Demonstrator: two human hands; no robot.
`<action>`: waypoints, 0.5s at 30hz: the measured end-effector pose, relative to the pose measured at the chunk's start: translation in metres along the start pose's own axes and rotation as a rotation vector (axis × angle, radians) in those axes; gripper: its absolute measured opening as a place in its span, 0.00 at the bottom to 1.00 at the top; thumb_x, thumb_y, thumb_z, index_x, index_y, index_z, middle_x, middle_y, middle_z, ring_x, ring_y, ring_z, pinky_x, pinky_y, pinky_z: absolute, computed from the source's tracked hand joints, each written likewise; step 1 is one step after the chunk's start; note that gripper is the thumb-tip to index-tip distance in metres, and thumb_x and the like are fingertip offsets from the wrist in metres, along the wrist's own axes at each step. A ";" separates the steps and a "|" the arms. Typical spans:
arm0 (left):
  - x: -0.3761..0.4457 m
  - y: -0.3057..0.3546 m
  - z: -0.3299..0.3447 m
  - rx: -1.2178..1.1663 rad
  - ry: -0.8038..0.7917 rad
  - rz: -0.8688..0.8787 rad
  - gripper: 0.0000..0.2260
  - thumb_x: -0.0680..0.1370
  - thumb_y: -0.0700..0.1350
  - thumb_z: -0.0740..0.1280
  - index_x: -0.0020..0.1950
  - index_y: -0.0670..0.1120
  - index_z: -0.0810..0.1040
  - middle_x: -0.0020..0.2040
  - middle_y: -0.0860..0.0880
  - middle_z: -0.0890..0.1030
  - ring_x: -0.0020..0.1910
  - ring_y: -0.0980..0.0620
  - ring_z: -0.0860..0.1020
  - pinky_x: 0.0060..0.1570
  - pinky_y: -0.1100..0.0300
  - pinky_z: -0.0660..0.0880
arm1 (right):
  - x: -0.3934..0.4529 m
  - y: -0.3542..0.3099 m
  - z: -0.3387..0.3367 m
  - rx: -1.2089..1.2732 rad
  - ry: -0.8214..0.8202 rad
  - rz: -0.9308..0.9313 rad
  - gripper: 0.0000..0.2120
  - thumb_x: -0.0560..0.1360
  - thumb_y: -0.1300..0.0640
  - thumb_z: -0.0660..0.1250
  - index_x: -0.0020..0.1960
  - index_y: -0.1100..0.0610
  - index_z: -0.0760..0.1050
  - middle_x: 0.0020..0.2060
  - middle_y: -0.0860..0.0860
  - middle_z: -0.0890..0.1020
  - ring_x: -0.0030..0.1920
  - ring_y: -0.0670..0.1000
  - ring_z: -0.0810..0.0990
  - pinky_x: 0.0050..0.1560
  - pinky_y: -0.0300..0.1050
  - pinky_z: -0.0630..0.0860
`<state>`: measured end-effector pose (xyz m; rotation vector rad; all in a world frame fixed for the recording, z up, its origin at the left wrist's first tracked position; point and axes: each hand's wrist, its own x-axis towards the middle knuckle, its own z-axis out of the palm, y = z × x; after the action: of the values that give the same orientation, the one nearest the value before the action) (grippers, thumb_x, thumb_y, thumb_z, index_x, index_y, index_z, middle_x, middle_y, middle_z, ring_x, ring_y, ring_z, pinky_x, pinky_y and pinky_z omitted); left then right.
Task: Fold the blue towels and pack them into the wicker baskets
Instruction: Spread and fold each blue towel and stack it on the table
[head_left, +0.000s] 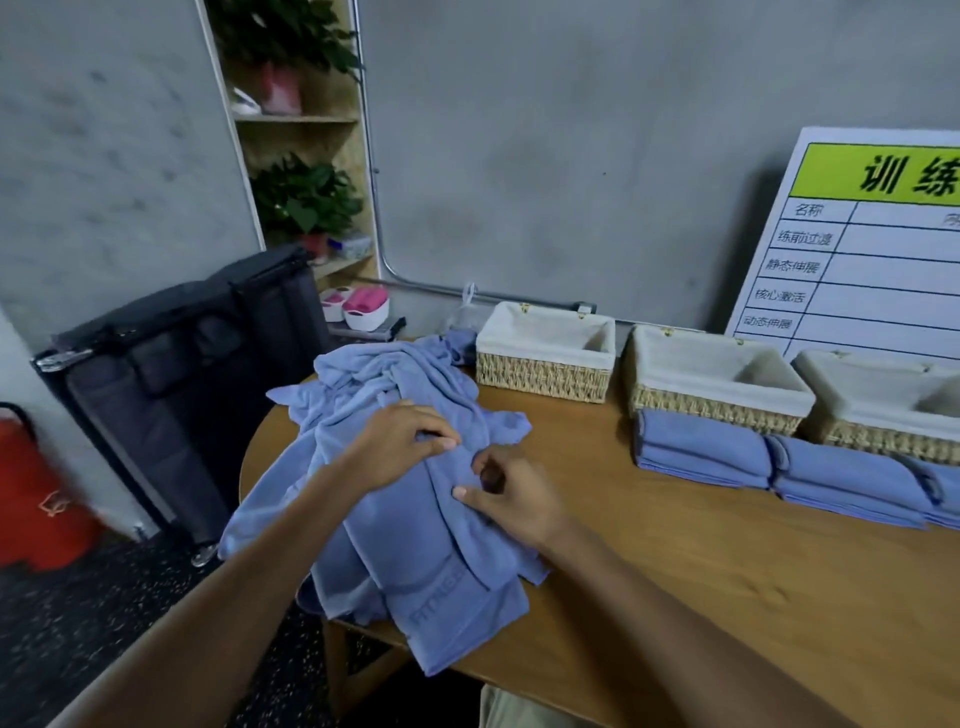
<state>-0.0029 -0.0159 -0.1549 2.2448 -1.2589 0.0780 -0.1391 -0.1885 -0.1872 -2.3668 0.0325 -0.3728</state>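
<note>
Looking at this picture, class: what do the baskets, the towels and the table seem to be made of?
Baskets: woven wicker or straw, with cream cloth liners, judging by the plaited walls. Towels: soft blue terry-like cloth, limp and creased. Table: wood or wood-look laminate, smooth, with grain.

Third basket (883, 415): right part cut off by the frame edge. Folded towel stack (779, 462): right end runs out of frame. White chart board (872, 270): right side cut off; small print blurred. Red container (36, 499): left part out of frame, blurred. Loose towel heap (395, 519): hides the worktop (701, 571) edge beneath it. Right hand (511, 496): fingers curl inward, tips hidden. Shelf (296, 119) items: too blurred to identify.
</note>
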 end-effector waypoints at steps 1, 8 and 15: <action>0.001 0.000 -0.001 -0.011 -0.004 0.006 0.04 0.78 0.51 0.71 0.51 0.55 0.86 0.50 0.60 0.84 0.51 0.60 0.77 0.56 0.65 0.69 | 0.000 0.000 0.001 0.012 0.017 -0.004 0.13 0.74 0.46 0.73 0.40 0.45 0.69 0.32 0.46 0.74 0.34 0.46 0.75 0.34 0.43 0.69; -0.002 0.009 -0.021 -0.060 -0.063 0.044 0.06 0.74 0.49 0.76 0.51 0.54 0.86 0.51 0.62 0.84 0.56 0.66 0.76 0.57 0.74 0.67 | -0.004 0.000 -0.011 0.077 0.106 0.015 0.11 0.76 0.54 0.72 0.38 0.45 0.74 0.37 0.45 0.83 0.40 0.44 0.80 0.42 0.42 0.77; 0.012 0.039 -0.028 0.077 -0.015 0.146 0.08 0.74 0.53 0.75 0.51 0.53 0.86 0.51 0.63 0.82 0.55 0.65 0.76 0.59 0.66 0.71 | -0.006 -0.003 -0.081 0.059 0.240 -0.019 0.07 0.75 0.58 0.73 0.39 0.53 0.78 0.35 0.46 0.82 0.36 0.41 0.77 0.37 0.34 0.69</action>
<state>-0.0213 -0.0269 -0.1103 2.2185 -1.4492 0.1673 -0.1679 -0.2395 -0.1302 -2.2535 0.1099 -0.6566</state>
